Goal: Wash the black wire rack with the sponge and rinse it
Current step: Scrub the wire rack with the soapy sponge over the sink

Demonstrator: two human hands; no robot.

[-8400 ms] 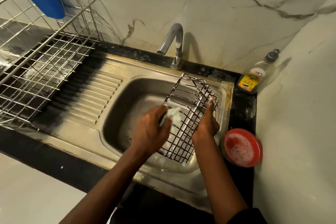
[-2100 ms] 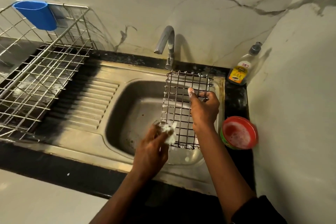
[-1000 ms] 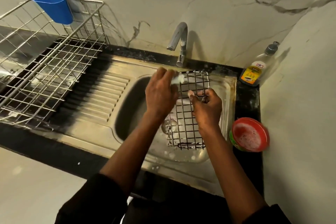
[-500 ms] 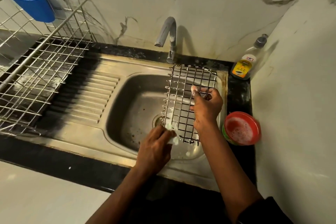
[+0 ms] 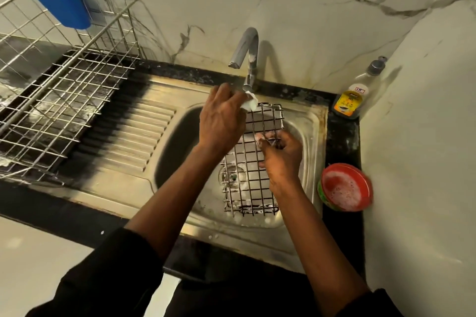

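- Black wire rack (image 5: 247,188) stands tilted in sink (image 5: 177,147) basin, R half, long side running 6–12 o'clock. Suds on its bottom wires.
- Right hand (image 5: 282,158) at rack's 3 o'clock edge, approx mid-height, fingers curled round the wires and clamped on them.
- Left hand (image 5: 222,117) at rack's 11 o'clock corner, fingers pinched tight on the white sudsy sponge (image 5: 249,104). Sponge touches rack's top edge.
- Drain (image 5: 233,175) shows thru the mesh at rack's 8 o'clock.
- Faucet (image 5: 247,54) at 12 o'clock, spout pointing left.
- Soap bottle (image 5: 351,96) at 2 o'clock, in wall corner on black counter.
- Red bowl (image 5: 345,188) w/ foam at 4 o'clock, just beside sink rim.
- Silver dish drainer (image 5: 64,90) well apart at 9–10 o'clock, blue cup (image 5: 61,5) hung on its back rim.
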